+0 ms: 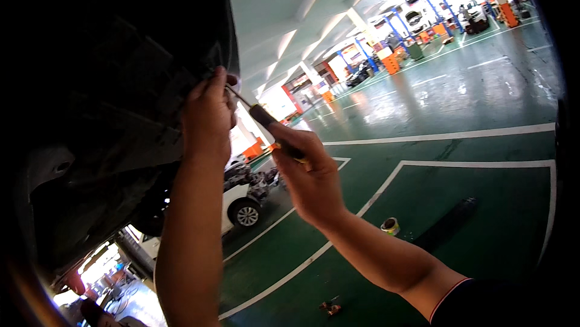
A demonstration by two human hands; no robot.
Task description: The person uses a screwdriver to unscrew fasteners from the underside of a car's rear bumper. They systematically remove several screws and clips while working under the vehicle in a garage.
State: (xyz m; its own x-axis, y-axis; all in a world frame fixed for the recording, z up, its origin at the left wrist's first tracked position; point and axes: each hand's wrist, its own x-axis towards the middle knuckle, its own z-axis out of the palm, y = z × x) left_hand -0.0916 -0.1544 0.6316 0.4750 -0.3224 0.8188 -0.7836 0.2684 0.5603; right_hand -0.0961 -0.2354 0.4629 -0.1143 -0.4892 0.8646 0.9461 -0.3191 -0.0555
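Observation:
My right hand [311, 173] is wrapped round the dark handle of a screwdriver [262, 115]. Its thin shaft slants up and to the left, toward the fingers of my left hand [208, 112]. That hand is raised against the edge of a vehicle's dark underside [115, 97], fingers bent and pressed together near the shaft's far end. Whatever they grip, and the screwdriver's tip, is hidden by the fingers and the shadow.
Behind my arms stands a white car [232, 203] with its front parts exposed. On the green floor lie an open tin [390, 226], a long dark panel [450, 223] and a small orange-red object [330, 307]. Blue lift posts [400, 25] line the far side.

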